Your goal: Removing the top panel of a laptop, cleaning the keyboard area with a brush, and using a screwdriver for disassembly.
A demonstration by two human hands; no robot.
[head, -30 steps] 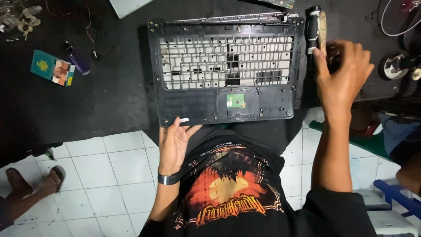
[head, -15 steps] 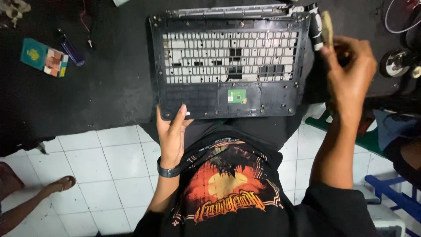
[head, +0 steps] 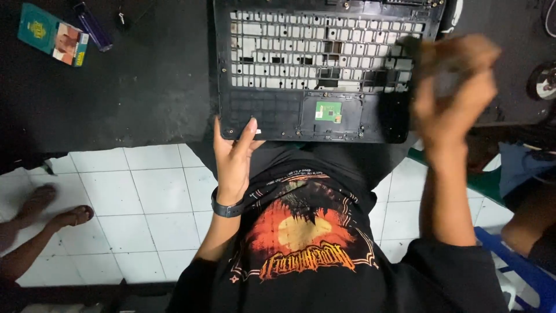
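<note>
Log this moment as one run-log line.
left hand: grips near edge of laptop palmrest frame | right hand: blurred above frame's right side, hold unclear | small green board: in frame | surface: black table

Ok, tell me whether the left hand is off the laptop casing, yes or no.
No: the left hand grips the front edge of the black laptop casing, thumb lying on its near-left corner.

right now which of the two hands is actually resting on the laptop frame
The left hand, the one with the black wristband, grips the near edge of the laptop palmrest frame. The right hand is blurred, raised over the frame's right side.
</note>
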